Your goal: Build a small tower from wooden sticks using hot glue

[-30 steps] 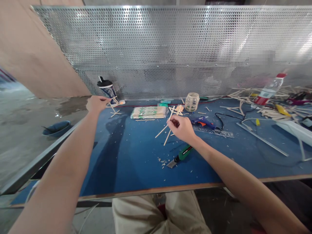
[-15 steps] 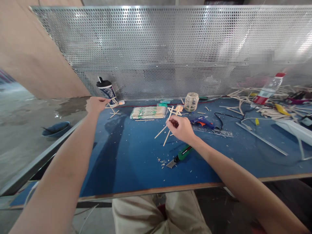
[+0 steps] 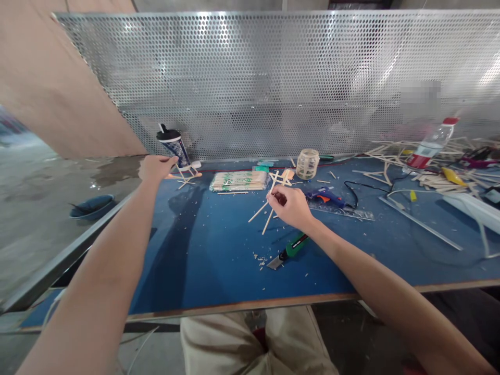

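At the far left of the table, my left hand point(image 3: 158, 168) is closed in a pinch at the top of a small frame of thin wooden sticks point(image 3: 186, 177). This frame is beside a dark patterned cup with a black lid point(image 3: 174, 146). Nearer the middle, my right hand point(image 3: 291, 205) pinches a structure of crossed wooden sticks point(image 3: 258, 212), and two long ends poke out toward me below the fingers. Part of that structure is hidden behind the hand. A green utility knife point(image 3: 292, 247) with its blade out lies below my right wrist, near small wood shavings.
Behind the hands lies a plastic-wrapped pack of sticks point(image 3: 239, 180), with a glass jar point(image 3: 308, 164) to its right. A blue glue gun point(image 3: 326, 197) rests by a clear ruler point(image 3: 357, 213). Loose sticks and a bottle point(image 3: 429, 146) crowd the right. Perforated metal sheet point(image 3: 250, 83) borders the back.
The small stick frame at my left hand has turned slightly, its upper stick now slanting down to the right from the fingertips. My right hand holds almost still.
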{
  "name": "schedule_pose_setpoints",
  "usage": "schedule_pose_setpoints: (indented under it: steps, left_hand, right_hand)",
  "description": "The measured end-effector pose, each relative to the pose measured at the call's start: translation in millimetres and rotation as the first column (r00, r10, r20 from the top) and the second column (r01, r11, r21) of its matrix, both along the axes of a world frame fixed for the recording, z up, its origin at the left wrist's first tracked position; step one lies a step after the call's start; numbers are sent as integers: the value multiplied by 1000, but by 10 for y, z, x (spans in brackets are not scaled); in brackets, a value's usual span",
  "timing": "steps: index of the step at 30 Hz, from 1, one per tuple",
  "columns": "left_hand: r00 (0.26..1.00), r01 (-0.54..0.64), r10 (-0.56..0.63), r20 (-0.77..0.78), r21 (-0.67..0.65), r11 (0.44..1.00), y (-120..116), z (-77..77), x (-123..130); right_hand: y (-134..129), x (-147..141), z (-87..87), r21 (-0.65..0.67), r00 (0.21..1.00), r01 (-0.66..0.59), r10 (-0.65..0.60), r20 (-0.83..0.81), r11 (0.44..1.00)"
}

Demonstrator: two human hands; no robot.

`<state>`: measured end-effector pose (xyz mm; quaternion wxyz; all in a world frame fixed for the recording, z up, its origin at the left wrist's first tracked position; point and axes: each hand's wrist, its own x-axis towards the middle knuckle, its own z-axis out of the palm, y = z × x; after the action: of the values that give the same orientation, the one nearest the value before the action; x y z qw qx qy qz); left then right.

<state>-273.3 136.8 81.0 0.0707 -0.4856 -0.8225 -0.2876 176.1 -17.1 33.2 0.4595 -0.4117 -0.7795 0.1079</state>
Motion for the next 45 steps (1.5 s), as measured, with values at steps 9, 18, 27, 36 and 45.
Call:
schedule_pose_setpoints:
  steps: [9, 18, 27, 36, 45]
  left_hand:
    - [999, 11, -12, -49, -20, 1000, -66, 65, -15]
    - [787, 262, -230, -572, -27, 965, -319, -19, -2]
    - [631, 313, -426, -648, -290, 904, -355, -253, 104]
    - [625, 350, -443, -643, -276, 895, -383, -299, 182]
    - [732, 274, -310, -606, -155, 949, -366, -226, 166]
  right_hand:
    - [-10, -4, 8, 1, 1000, -2, 2, -2, 1000]
    - [-16, -6, 2, 5, 1000, -5, 5, -5, 1000]
    - [-17, -8, 4, 5, 1000, -16, 16, -2, 1000]
    - [-25, -10, 9, 3, 1000, -17, 17, 3, 1000]
    - [-21, -13, -5, 6, 1000, -21, 21, 2, 1000]
